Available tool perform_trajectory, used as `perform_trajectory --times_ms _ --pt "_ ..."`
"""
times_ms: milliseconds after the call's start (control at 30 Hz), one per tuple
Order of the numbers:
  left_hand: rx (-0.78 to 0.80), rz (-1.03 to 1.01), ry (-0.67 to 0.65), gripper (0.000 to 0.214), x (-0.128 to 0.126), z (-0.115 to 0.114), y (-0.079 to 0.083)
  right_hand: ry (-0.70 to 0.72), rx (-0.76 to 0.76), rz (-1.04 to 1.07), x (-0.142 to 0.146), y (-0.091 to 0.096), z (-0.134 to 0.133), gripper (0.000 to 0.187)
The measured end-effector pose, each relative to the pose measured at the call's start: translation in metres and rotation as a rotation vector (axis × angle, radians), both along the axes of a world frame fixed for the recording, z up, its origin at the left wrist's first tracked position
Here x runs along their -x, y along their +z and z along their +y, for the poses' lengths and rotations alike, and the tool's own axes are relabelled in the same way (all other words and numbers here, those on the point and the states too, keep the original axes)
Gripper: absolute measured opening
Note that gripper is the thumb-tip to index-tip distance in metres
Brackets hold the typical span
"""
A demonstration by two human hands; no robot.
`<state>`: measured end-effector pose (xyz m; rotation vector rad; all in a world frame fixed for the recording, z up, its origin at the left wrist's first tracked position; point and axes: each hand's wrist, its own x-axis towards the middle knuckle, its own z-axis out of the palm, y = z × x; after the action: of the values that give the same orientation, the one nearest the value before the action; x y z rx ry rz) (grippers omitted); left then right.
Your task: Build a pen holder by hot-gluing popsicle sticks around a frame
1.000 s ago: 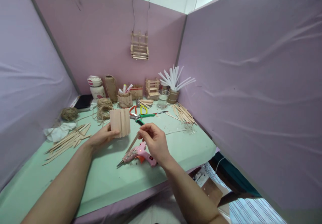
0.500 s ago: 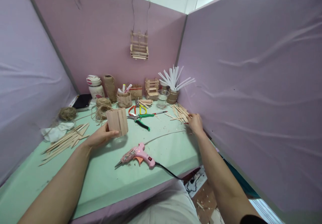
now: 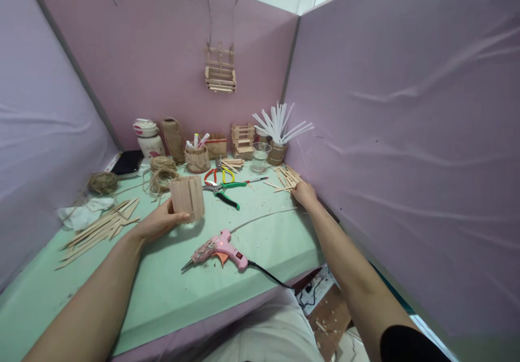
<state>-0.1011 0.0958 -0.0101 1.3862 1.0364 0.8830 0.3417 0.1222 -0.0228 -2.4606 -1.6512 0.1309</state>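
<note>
My left hand (image 3: 160,222) is closed around a small holder made of flat wooden sticks (image 3: 187,198), thumb across its near side, and keeps it just above the table at left of centre. My right hand (image 3: 304,195) reaches to the near end of a loose pile of wooden sticks (image 3: 289,176) by the right wall. Its fingers are bent together at the sticks; their tips are hidden, and what they pinch does not show. Between my forearms lies a pink glue gun (image 3: 221,251), nozzle to the left.
Green-handled pliers (image 3: 227,188) and a craft knife (image 3: 255,180) lie mid-table. More sticks (image 3: 101,229) and twine (image 3: 162,175) are at left. Along the back stand a white bottle (image 3: 148,137), a marker cup (image 3: 197,159), a water cup (image 3: 260,157) and white glue sticks (image 3: 278,123).
My right hand has shifted a little left along the near edge of the stick pile. The view has moved slightly. My left hand keeps its hold on the stick holder.
</note>
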Motion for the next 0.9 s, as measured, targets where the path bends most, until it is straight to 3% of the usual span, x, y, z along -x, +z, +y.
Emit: perform_trajectory --times_ms 200,400,667,900 --pt "0.031 -0.051 0.023 0.092 0.000 0.000 0.001 -0.020 0.036 -0.010 -0.001 0.002 0.006 0.035" --pt "0.029 -0.049 0.011 0.084 0.000 0.000 0.001 -0.070 -0.064 0.023 -0.017 0.005 -0.004 0.030" --pt "0.020 0.015 -0.009 0.084 -0.001 0.000 0.001 -0.034 -0.505 0.092 -0.031 0.026 -0.023 0.031" --pt "0.038 -0.031 0.015 0.085 -0.001 -0.002 0.001 0.158 -0.777 0.249 -0.007 0.053 -0.034 0.022"
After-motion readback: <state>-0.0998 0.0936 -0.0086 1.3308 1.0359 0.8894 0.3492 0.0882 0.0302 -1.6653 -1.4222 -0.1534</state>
